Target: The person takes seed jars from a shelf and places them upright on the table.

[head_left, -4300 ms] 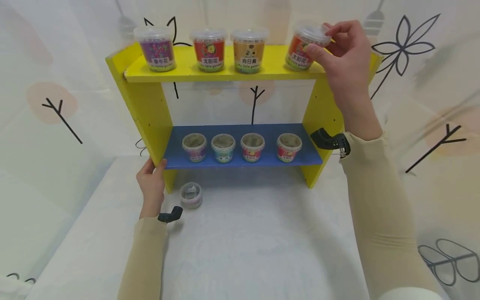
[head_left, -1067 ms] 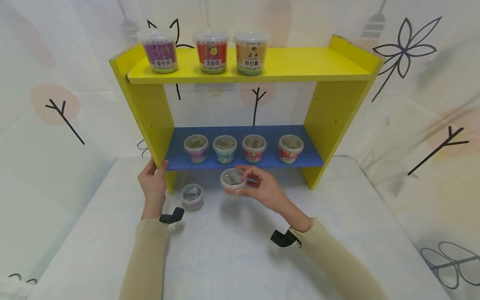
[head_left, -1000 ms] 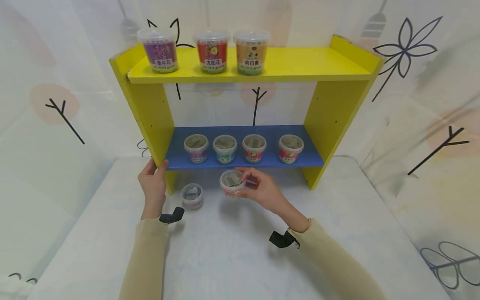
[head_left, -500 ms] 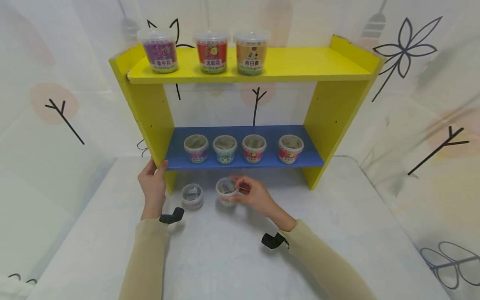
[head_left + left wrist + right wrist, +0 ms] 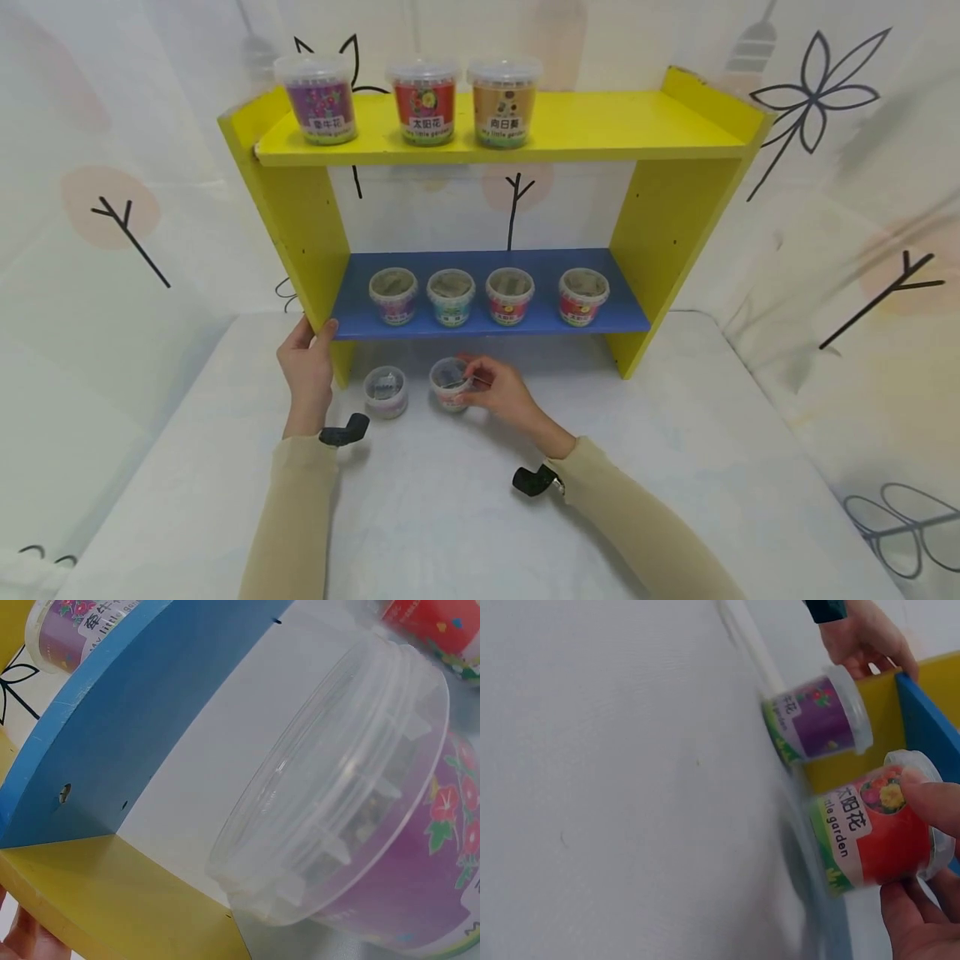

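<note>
My right hand [image 5: 506, 396] pinches a red lidded plastic cup [image 5: 444, 385] near its rim, in front of the shelf and low over the white table. Whether its base touches the table is hard to tell. Flowers and printed letters show on the cup's label in the right wrist view. Just left of it a purple lidded cup [image 5: 386, 393] stands on the table. My left hand [image 5: 306, 375] grips the lower left side of the yellow and blue shelf [image 5: 491, 154]. In the left wrist view, the purple cup [image 5: 420, 877] looms large.
Three lidded cups, purple [image 5: 322, 108], red [image 5: 423, 112] and tan [image 5: 502, 112], stand on the yellow top board. Several smaller-looking cups line the blue board, a red one [image 5: 582, 302] farthest right. A patterned white cloth wall [image 5: 810, 250] surrounds the table.
My right hand has brought the red cup from the right of the top board down to the table area, then lower and left towards the purple cup. My left hand stays on the shelf.
</note>
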### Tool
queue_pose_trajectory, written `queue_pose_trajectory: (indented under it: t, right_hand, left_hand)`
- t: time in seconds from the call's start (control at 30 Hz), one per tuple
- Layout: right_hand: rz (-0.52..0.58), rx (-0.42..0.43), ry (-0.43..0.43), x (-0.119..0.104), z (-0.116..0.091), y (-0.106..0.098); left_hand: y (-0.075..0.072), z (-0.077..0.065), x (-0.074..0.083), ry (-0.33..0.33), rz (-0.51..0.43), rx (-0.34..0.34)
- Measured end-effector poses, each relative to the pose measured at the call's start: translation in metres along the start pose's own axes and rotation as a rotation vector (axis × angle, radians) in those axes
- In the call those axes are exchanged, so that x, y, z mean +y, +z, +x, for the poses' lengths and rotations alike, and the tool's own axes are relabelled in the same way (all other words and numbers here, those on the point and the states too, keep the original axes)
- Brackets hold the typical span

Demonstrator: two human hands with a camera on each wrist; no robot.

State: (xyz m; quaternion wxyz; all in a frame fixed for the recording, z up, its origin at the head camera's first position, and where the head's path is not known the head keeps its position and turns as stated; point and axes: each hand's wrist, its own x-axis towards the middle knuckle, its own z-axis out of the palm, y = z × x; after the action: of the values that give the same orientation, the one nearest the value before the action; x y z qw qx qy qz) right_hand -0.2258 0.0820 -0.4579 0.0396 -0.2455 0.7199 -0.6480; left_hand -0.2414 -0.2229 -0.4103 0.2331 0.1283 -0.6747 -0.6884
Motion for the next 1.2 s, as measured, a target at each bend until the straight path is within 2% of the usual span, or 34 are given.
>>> queue_pose_trajectory:
  t: [0.17,0.33,0.6,0.93,1.03,1.2]
  right_hand:
    - [0.012,-0.004,-0.015,0.005,0.001,0.004]
    - [-0.029,-0.013,-0.023,0.007,-0.001,0.005]
    - [-0.015,-0.035,0.07,0.0,-0.001,0.005]
    - [-0.001,-0.017,0.028,0.004,-0.002,0.005]
    - [-0.029,-0.019,0.013,0.0,-0.002,0.003]
    - [-0.153,-0.018,0.003,-0.011,-0.001,-0.002]
  left_hand:
    - [0.0,0.0,0.0,-0.002,-0.004,-0.001]
    - [0.001,-0.001,0.002,-0.015,-0.018,-0.002]
    - [0.0,-0.001,0.001,-0.006,-0.006,-0.001]
    - [0.0,0.0,0.0,-0.013,0.011,0.0]
    - [0.0,0.0,0.001,-0.011,0.009,0.001]
    - [0.0,-0.001,0.002,-0.018,0.002,0.001]
